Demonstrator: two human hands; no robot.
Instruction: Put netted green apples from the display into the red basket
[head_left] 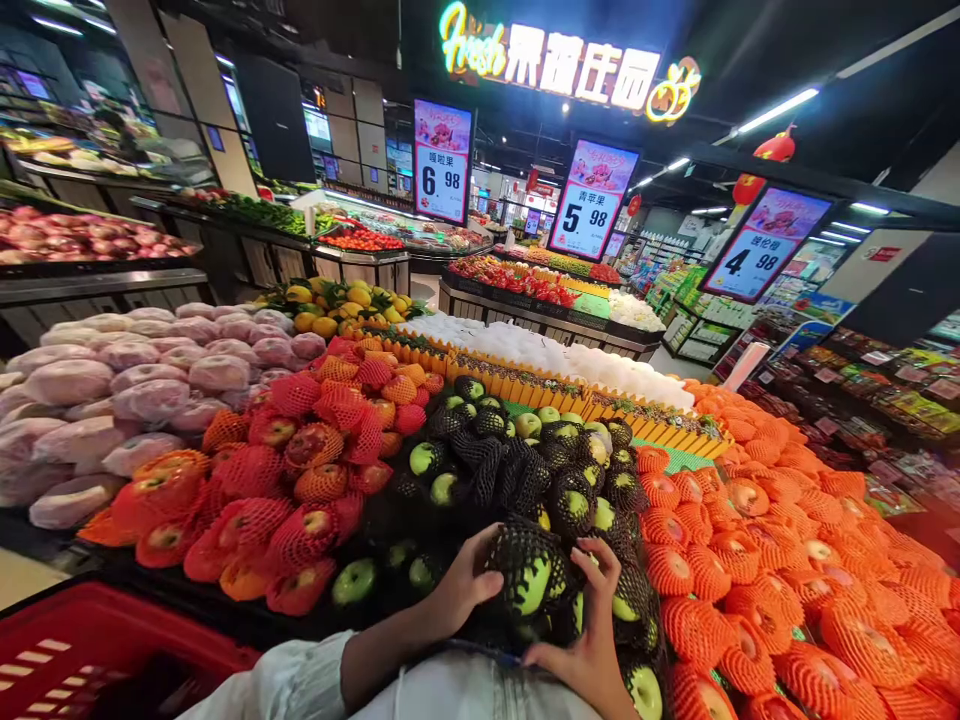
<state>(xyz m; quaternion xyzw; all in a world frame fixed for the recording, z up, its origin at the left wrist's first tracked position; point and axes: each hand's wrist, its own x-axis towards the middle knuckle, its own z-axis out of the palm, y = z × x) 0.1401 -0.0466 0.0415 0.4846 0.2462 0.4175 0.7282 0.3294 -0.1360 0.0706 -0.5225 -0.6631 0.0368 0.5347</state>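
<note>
A green apple (531, 588) in a black foam net is in front of my body, low in the middle of the head view. My left hand (466, 592) curves around the apple's left side, thumb and fingers against the net. To the right, my right hand (589, 635) has its fingers and thumb spread apart, close beside the same apple; whether its fingertips touch the net is hard to tell. More netted green apples (576, 503) lie beyond both hands, with some empty black foam nets (510, 478) among them.
Red-netted apples (311, 485) lie to the left, plastic-wrapped fruit (150, 395) farther left. Orange-netted fruit (795, 600) fills the right side. A red shopping basket (112, 640) is at lower left. A yellow picket-style divider (517, 385) runs behind the apples; price screens (592, 200) hang above.
</note>
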